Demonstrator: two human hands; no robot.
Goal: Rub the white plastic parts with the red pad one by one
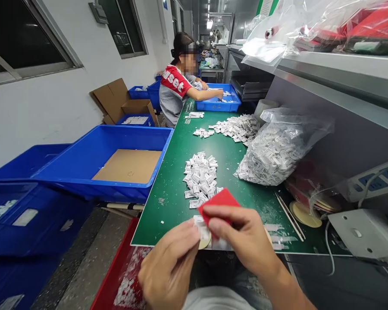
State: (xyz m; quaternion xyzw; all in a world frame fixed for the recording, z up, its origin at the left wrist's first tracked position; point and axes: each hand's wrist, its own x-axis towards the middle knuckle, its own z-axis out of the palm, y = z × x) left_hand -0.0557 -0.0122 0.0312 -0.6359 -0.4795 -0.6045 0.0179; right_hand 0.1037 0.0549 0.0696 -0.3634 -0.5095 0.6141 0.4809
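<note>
My left hand [171, 260] pinches a small white plastic part [200, 228] above the near edge of the green table. My right hand [242, 234] grips a flat red square piece [221, 202], its lower edge touching or just beside the white part. Whether the two touch cannot be made out. Under the hands, a pale yellow disc [204, 242] shows in part. Just beyond them lies a heap of similar white parts [200, 176].
A clear bag of white parts [274, 150] and tweezers [290, 215] lie right. Farther back are another pile [237, 127] and a co-worker [176, 86] at a blue tray [218, 104]. A large blue bin [74, 159] stands left; a shelf [339, 69] overhangs the right.
</note>
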